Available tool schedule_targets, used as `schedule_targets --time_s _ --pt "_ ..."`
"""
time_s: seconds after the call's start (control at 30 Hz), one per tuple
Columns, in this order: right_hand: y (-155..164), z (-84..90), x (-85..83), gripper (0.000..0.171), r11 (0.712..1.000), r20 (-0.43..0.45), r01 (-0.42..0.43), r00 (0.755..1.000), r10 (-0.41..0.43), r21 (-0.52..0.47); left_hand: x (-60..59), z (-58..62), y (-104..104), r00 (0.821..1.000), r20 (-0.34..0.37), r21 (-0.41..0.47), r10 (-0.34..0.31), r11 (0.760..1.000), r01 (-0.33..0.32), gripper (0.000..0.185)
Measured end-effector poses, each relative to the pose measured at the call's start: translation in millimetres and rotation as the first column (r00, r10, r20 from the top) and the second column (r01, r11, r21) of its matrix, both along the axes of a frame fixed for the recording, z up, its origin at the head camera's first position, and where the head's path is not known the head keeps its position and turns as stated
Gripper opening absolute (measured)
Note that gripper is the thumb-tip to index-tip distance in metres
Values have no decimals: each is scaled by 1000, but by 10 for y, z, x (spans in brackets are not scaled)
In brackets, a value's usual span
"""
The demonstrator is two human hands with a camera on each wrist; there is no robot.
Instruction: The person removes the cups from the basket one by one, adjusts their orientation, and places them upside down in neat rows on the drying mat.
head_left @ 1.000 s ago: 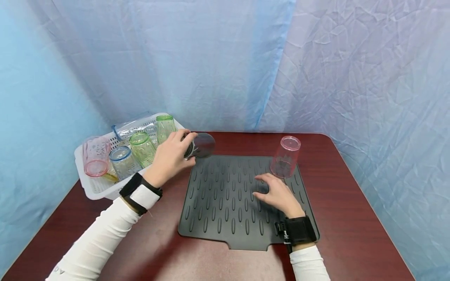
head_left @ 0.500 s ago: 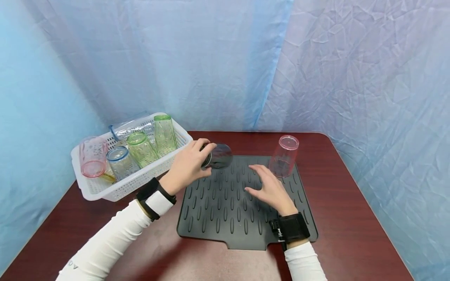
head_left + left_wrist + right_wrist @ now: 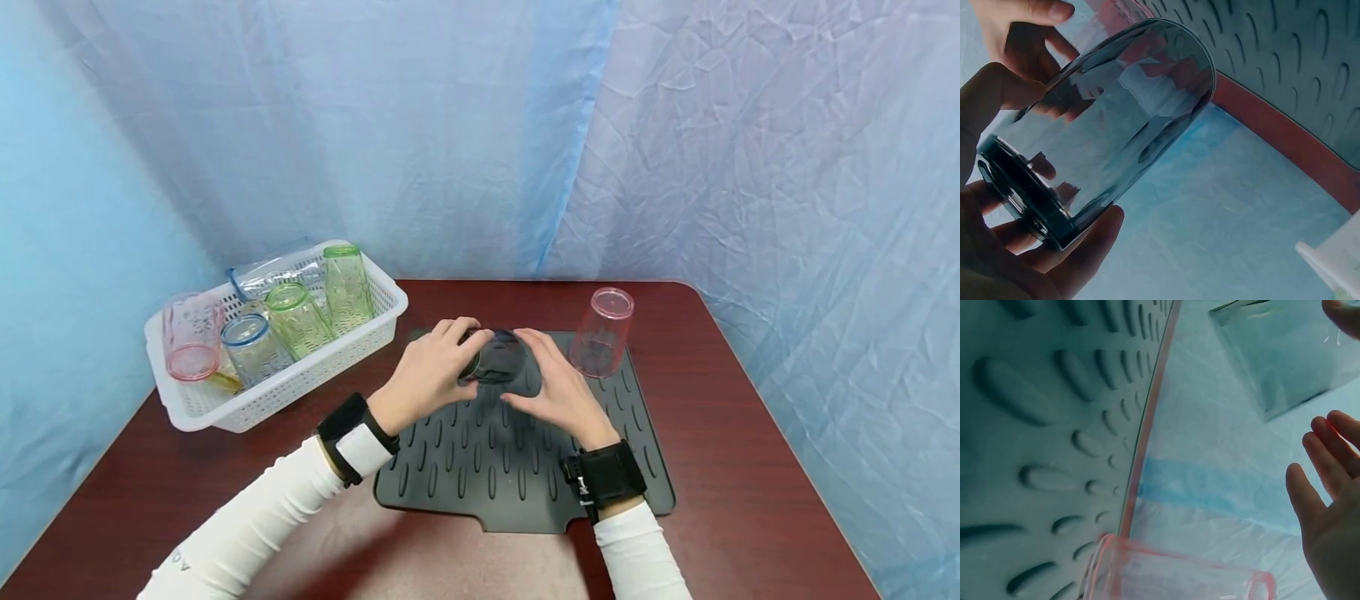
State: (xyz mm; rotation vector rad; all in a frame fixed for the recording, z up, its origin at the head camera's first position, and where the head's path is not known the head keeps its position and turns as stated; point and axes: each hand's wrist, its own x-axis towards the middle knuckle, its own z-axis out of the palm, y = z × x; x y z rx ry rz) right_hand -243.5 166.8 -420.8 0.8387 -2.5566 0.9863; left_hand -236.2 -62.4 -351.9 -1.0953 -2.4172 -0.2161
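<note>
My left hand point(image 3: 448, 360) grips a dark smoky glass point(image 3: 500, 358) by its base and holds it on its side just above the black ribbed mat point(image 3: 480, 467). In the left wrist view the glass point(image 3: 1107, 128) lies tilted in my curled fingers point(image 3: 1088, 240), its mouth towards the mat point(image 3: 1285, 56). My right hand point(image 3: 552, 382) is at the glass's other end with its fingers point(image 3: 1325, 487) straight and spread. The glass point(image 3: 1282, 353) sits just past them, and I cannot tell whether they touch it.
A pink cup point(image 3: 602, 332) stands upside down on the mat's far right corner, close to my right hand; its rim point(image 3: 1172, 572) shows in the right wrist view. A white basket point(image 3: 288, 390) with several coloured cups sits at the left on the dark red table point(image 3: 750, 467).
My left hand carried the glass from beside the basket rightwards over the mat. My right hand lifted off the mat and came up to the glass's open end.
</note>
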Motion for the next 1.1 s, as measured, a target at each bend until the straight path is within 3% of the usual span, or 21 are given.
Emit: schedule_targets --time_s 0.4,0.57,1.1 --pt "-133 68 -82 94 997 9 -68 998 67 22 69 -35 90 999 -4 -2 -34 999 34 61" --pt "-172 49 -104 92 996 28 -88 996 87 26 95 -18 113 999 27 -1 -47 999 47 63" --pt "-253 15 -113 86 996 32 -88 996 87 17 119 -30 85 999 24 0 -22 1000 22 59"
